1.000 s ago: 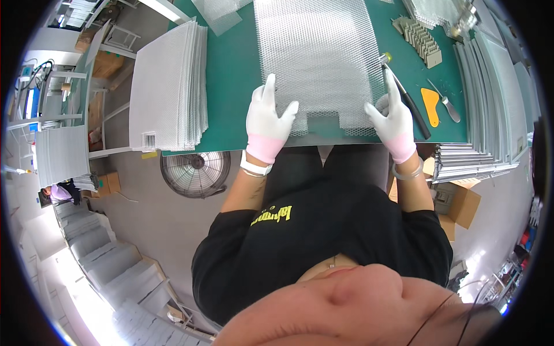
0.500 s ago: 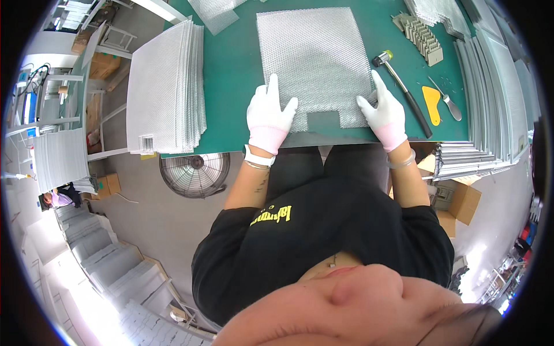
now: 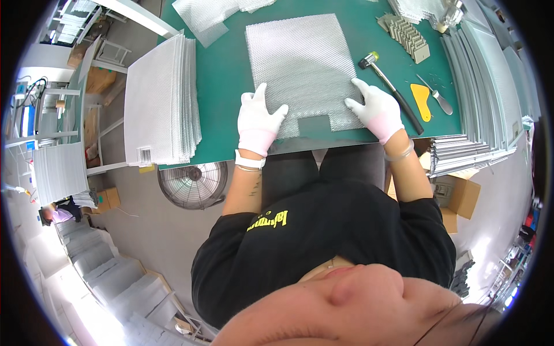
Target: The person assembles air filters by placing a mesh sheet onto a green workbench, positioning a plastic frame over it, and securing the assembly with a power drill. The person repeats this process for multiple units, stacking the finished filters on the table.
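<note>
A silvery expanded-mesh sheet (image 3: 300, 57) lies on the green table in front of me, with a rectangular notch in its near edge. My left hand (image 3: 258, 118), in a white glove with a pink cuff, rests at the sheet's near left edge. Its index finger points away from me and its thumb, spread from it, touches the mesh. At the near right edge is my right hand (image 3: 378, 109), gloved alike, thumb and index finger apart on the sheet's border. The fingers' undersides are hidden.
Stacked mesh panels (image 3: 158, 98) stand at the left; more panels (image 3: 482, 86) fill the right side. Right of the sheet lie a hammer (image 3: 395, 92), a yellow scraper (image 3: 420, 101), a screwdriver (image 3: 441, 102) and a row of beige brackets (image 3: 407, 40). A floor fan (image 3: 193, 184) stands below.
The whole view has shifted slightly, so the table things appear further left. Both hands keep about the same place on the mesh sheet. A shiny object has come into view at the far right.
</note>
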### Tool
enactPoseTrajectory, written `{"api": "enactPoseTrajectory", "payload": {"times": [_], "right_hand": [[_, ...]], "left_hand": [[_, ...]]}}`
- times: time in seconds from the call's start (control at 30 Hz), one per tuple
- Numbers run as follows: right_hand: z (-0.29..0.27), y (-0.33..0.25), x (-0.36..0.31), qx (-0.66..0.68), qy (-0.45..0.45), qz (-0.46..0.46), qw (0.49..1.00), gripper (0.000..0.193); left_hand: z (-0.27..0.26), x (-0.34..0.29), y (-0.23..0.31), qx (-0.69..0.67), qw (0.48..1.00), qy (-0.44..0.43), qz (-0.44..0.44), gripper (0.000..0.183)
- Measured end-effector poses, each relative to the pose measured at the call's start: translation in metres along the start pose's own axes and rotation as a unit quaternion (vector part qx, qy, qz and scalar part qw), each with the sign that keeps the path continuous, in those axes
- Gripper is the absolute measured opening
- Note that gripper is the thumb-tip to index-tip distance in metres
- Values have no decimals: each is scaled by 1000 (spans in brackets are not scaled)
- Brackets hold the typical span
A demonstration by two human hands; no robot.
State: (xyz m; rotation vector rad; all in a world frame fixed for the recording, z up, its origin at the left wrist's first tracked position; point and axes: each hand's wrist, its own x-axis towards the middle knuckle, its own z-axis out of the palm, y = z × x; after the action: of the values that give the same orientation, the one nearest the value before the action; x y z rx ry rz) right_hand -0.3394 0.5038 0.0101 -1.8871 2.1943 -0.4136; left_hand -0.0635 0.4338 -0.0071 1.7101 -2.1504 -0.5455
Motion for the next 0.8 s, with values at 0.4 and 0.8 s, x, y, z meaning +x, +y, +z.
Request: {"api": "enactPoseTrajectory", "payload": {"times": [0.4, 0.8], "right_hand": [[-63, 227, 100, -165, 208, -170, 949, 43], [-83, 89, 17, 81, 208, -77, 972, 16]], "left_hand": [[8, 13, -31, 92, 975, 0, 205, 67], [-3, -122, -11, -337, 878, -176, 289, 32]]}}
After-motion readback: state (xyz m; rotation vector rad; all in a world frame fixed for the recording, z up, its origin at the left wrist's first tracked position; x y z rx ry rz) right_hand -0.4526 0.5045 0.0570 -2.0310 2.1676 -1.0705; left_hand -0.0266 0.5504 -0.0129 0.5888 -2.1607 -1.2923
